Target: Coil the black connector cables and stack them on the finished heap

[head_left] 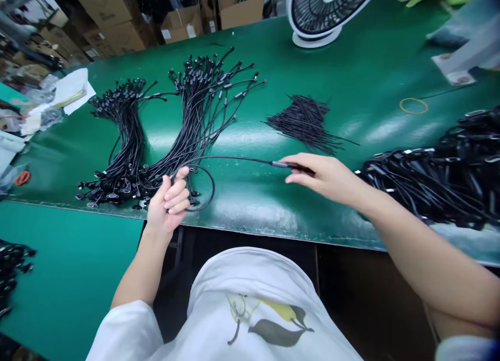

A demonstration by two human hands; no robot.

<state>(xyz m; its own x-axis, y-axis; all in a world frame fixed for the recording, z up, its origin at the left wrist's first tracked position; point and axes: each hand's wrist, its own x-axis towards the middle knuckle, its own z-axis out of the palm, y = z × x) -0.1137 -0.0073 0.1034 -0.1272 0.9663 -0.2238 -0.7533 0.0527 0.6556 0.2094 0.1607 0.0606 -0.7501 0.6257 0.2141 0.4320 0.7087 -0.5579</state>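
Note:
One black cable (234, 159) stretches across the green table (351, 85) between my hands. My left hand (170, 202) is closed around one end of it, where it curls into a loop near the table's front edge. My right hand (324, 176) pinches the other end at its metal-tipped connector (282, 164). Beyond my left hand lie two fanned bundles of black cables (128, 142) (203, 106). A small pile of thin black ties (307, 121) lies just beyond my right hand.
A large heap of black cables (441, 173) lies at the right. A white fan (324, 12) stands at the table's far edge. A yellow rubber band (413, 106) lies right of centre. Papers and plastic bags (62, 92) lie at the left; cardboard boxes (183, 22) stand behind.

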